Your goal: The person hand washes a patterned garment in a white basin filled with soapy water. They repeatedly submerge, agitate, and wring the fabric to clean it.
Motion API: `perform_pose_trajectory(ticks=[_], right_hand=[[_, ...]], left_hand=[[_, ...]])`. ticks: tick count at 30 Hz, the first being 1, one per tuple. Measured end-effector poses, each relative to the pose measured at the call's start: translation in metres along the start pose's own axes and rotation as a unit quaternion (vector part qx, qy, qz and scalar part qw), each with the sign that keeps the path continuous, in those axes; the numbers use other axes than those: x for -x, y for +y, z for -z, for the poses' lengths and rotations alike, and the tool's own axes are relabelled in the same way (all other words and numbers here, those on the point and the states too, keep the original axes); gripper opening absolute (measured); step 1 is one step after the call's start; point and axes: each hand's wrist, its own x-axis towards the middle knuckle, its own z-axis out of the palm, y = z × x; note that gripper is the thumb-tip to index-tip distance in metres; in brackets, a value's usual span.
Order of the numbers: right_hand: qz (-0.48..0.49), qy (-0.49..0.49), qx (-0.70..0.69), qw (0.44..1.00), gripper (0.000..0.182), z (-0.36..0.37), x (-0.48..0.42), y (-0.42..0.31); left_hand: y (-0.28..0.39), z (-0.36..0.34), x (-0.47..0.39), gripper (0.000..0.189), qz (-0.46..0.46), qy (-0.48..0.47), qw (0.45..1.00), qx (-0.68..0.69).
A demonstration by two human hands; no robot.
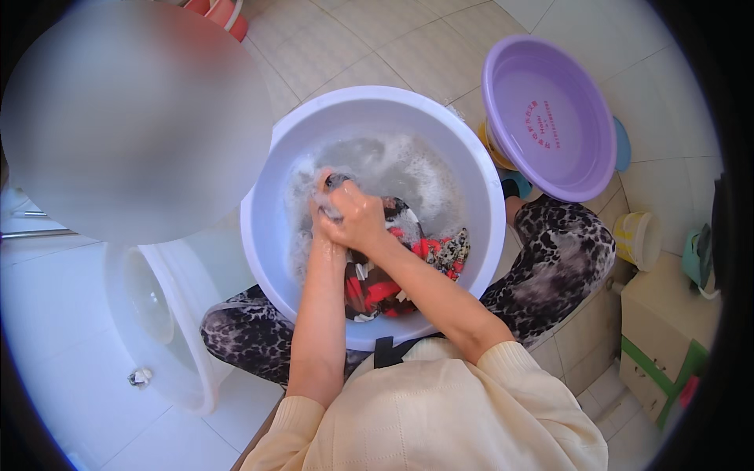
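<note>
A large pale plastic basin point(492, 235) with soapy water point(412, 171) stands between my knees. Inside it, my left hand point(323, 209) and my right hand point(356, 215) press together over the water, closed around a wet, sudsy part of a dark cloth point(339, 180). The fingers of the left hand are partly hidden behind the right. Just below and beside the hands lies a wet garment with a red, black and white pattern point(377, 291), half in the water. Whether the held cloth belongs to this garment cannot be told.
A purple basin point(548, 123) stands at the upper right, over something yellow. At the left is a large whitish translucent tub point(203, 365). A small yellow-and-white bucket point(639, 240) and a drawer cabinet point(654, 318) stand at the right. Red plastic containers point(221, 13) show at the top.
</note>
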Motion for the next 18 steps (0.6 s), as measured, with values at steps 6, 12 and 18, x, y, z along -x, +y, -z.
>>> perform_pose_trajectory(ticks=[6, 12, 18], right_hand=[[-0.077, 0.005, 0.137, 0.988, 0.020, 0.001, -0.036, 0.064], [-0.027, -0.064, 0.280, 0.958, 0.039, 0.030, -0.009, 0.060], [-0.097, -0.208, 0.170, 0.958, 0.038, 0.013, 0.005, 0.125]], left_hand=[[-0.004, -0.015, 0.006, 0.023, -0.054, 0.095, 0.978, -0.176], [-0.020, 0.020, 0.001, 0.049, -0.368, 0.054, 0.526, -0.765], [0.010, 0.024, -0.001, 0.048, -0.274, 0.062, 0.520, -0.807]])
